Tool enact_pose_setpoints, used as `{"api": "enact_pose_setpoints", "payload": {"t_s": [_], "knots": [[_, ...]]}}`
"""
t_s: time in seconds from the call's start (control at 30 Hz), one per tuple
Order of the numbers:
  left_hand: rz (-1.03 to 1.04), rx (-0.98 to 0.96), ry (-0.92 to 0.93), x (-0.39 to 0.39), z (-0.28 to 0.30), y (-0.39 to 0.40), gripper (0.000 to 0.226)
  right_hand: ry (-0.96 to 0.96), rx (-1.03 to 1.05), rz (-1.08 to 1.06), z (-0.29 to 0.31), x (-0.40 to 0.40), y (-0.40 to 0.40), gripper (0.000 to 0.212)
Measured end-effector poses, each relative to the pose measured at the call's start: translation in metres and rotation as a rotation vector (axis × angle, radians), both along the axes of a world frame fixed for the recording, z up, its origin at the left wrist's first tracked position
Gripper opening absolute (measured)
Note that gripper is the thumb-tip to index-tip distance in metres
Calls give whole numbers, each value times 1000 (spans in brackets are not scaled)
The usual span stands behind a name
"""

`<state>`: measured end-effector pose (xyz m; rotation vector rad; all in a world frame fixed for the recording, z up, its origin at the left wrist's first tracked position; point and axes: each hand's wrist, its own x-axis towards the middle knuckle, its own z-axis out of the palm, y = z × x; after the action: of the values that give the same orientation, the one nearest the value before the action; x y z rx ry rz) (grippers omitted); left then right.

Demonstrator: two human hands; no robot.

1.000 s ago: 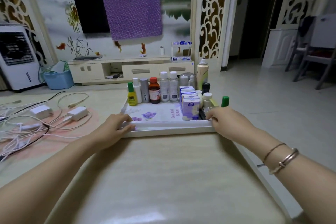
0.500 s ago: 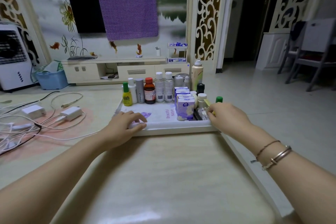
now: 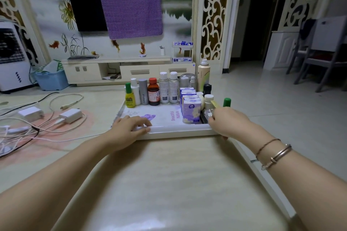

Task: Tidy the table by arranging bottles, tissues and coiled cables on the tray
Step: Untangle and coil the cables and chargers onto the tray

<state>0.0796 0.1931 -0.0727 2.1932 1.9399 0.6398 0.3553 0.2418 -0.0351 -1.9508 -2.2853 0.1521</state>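
Note:
A white tray with a purple flower print lies on the table ahead of me. Along its far edge stand several bottles, and a row of purple tissue packs fills its right part. My left hand grips the tray's near rim at the left, fingers curled over the edge. At the tray's near right corner, my right hand holds the rim, thumb under the edge. Loose white cables with two chargers lie uncoiled on the table to the left.
The table's right edge runs close beside the tray's right corner. A tall spray can and a green-capped bottle stand at the tray's right. A black cable mixes with the white ones at far left.
Both hands keep hold of the tray's near rim. The left hand's fingers have slid further over the rim onto the tray. The view has shifted slightly.

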Motion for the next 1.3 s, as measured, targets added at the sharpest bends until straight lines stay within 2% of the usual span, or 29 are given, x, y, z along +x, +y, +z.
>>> {"api": "enact_pose_setpoints", "payload": {"t_s": [0.13, 0.43, 0.57, 0.73, 0.9, 1.0, 1.1, 1.3], "knots": [[-35, -26, 19, 8, -2, 2, 27, 43, -34, -9, 1, 1, 1, 25], [-63, -86, 25, 7, -6, 6, 32, 20, 10, 48, 0, 9, -4, 26], [-33, -52, 12, 4, -4, 3, 31, 136, 196, 24, 11, 23, -9, 25], [-20, -41, 4, 5, 1, -1, 31, 219, 448, -79, 7, 38, -3, 7], [-25, -79, -2, 5, 2, 1, 30, 182, 348, -109, -6, 41, 11, 33], [-25, -93, 9, 6, 2, 2, 31, 188, 311, -115, -9, 41, 15, 36], [-25, -80, 12, 5, 2, -1, 34, 171, 376, -108, -9, 36, 13, 41], [61, 96, 0, -20, 6, -18, 34, 128, 437, -40, -10, 24, 4, 44]]}}
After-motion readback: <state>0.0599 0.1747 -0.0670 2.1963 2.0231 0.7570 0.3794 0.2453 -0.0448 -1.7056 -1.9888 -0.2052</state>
